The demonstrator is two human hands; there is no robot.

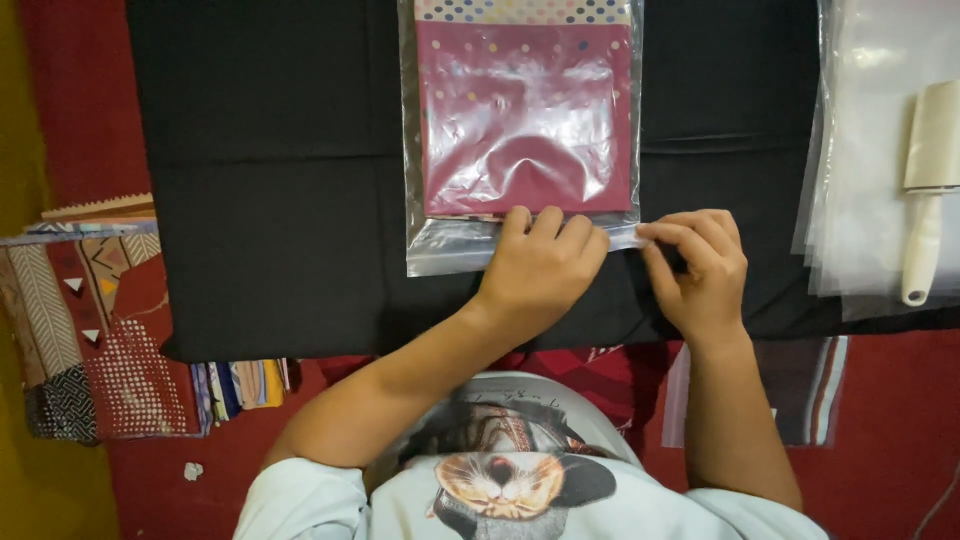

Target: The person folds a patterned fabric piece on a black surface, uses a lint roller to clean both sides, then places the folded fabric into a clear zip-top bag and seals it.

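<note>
Maroon cloth (525, 120) top cut off, in clear bag (450, 255)

Left hand (540, 262) presses flat on the clear bag (520, 140) of maroon cloth (525, 120); right hand (700, 265) pinches the bag's near-right corner.

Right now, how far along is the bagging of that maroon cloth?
Done: the folded maroon cloth with its dotted edge sits fully inside the clear bag on the black cloth. In hand: the left hand presses the bag's open end flat while the right hand pinches a thin strip at its corner. Left: the open end does not look sealed yet. Spare clear bags and a lint roller lie at right.
</note>
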